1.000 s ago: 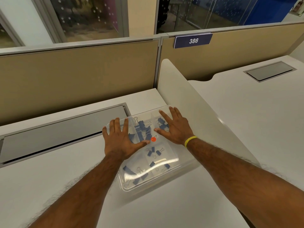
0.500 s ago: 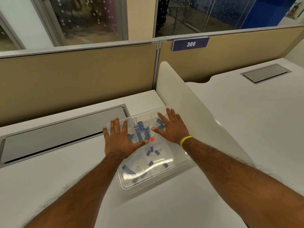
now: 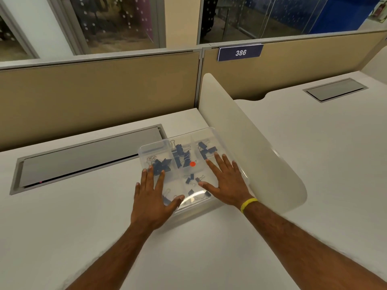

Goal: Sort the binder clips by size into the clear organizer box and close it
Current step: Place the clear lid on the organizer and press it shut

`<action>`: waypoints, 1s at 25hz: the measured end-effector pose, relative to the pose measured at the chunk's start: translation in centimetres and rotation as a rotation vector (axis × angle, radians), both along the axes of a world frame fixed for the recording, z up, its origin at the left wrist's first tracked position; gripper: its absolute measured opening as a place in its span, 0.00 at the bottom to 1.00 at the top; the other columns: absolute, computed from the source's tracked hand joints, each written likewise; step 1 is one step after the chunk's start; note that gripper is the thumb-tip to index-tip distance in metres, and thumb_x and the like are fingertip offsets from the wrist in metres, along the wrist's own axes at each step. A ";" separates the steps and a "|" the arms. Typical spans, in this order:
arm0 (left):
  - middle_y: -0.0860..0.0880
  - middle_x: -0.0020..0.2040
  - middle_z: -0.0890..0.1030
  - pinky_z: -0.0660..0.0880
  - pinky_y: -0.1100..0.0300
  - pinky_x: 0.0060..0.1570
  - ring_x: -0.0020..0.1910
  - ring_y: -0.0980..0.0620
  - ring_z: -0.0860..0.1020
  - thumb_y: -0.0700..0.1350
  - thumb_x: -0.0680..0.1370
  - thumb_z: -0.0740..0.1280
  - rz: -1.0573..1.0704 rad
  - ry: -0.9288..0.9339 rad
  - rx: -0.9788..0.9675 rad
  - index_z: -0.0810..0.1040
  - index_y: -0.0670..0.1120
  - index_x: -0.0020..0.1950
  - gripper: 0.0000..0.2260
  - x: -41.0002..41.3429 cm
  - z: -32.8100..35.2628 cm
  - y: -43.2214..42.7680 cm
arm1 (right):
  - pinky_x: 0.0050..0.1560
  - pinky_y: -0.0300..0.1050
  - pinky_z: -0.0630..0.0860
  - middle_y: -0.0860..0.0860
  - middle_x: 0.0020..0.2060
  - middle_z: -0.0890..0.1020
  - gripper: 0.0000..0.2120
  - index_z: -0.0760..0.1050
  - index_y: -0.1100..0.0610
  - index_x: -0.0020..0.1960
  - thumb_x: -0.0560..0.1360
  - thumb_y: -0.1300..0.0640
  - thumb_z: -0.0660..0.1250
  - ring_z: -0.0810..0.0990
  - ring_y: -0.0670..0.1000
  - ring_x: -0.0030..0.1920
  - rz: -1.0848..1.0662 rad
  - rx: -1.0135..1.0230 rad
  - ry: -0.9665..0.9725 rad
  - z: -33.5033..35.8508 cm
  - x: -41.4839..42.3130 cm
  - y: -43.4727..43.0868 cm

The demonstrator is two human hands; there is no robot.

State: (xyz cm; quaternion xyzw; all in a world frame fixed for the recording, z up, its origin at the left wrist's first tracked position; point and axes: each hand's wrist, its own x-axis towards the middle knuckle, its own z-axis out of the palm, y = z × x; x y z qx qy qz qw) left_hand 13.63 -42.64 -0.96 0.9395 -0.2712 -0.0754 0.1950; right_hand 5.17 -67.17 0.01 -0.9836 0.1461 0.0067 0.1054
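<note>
Transparent plastic, divided into compartments and lidded, forms the clear organizer box (image 3: pixel 194 168), which lies on the white desk top (image 3: pixel 83 227) just beside a curved off-white desk divider panel (image 3: pixel 251 153). Blue binder clips with silver wire handles (image 3: pixel 181 155) are visible through the lid, grouped in separate compartments, apparently larger ones toward the far side and smaller ones nearer; no clips lie loose on the desk. The left hand (image 3: pixel 151 197) and right hand (image 3: pixel 225 185) each rest flat on the near part of the lid, fingers straight and spread, gripping nothing. This placement probably serves to press the lid down evenly on both sides so that it seats; whether it has latched cannot be told. A small round red-orange dot (image 3: pixel 192 164) appears on the lid, its purpose unclear. A yellow wristband (image 3: pixel 248 204) circles the right wrist. The only legible writing is "386", white on a dark blue partition nameplate (image 3: pixel 240 52).
</note>
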 end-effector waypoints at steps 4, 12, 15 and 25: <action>0.49 0.80 0.41 0.48 0.42 0.75 0.78 0.48 0.40 0.80 0.64 0.42 0.015 0.008 0.006 0.47 0.53 0.80 0.50 -0.5 0.3 0.1 | 0.73 0.52 0.32 0.49 0.79 0.44 0.46 0.45 0.44 0.79 0.68 0.21 0.37 0.39 0.52 0.79 0.001 -0.030 0.002 -0.1 -0.4 0.4; 0.49 0.80 0.44 0.52 0.40 0.73 0.79 0.47 0.42 0.78 0.65 0.47 0.052 0.046 -0.022 0.49 0.53 0.80 0.49 -1.8 0.9 0.2 | 0.76 0.54 0.37 0.48 0.79 0.45 0.47 0.46 0.43 0.79 0.66 0.20 0.36 0.41 0.52 0.79 0.028 -0.002 -0.008 -0.1 -0.4 0.3; 0.49 0.80 0.43 0.53 0.39 0.73 0.79 0.46 0.42 0.78 0.65 0.50 0.056 0.054 0.025 0.49 0.53 0.79 0.49 -1.5 1.1 0.1 | 0.77 0.57 0.39 0.49 0.79 0.46 0.49 0.47 0.43 0.79 0.64 0.19 0.35 0.42 0.53 0.79 0.024 0.011 0.007 0.4 -0.3 0.4; 0.48 0.80 0.47 0.53 0.41 0.74 0.79 0.44 0.48 0.74 0.70 0.58 -0.051 0.019 0.261 0.51 0.54 0.78 0.43 -0.1 4.6 0.6 | 0.76 0.59 0.40 0.52 0.79 0.47 0.59 0.49 0.46 0.79 0.56 0.17 0.29 0.44 0.56 0.79 -0.013 0.020 0.090 3.4 -0.3 1.7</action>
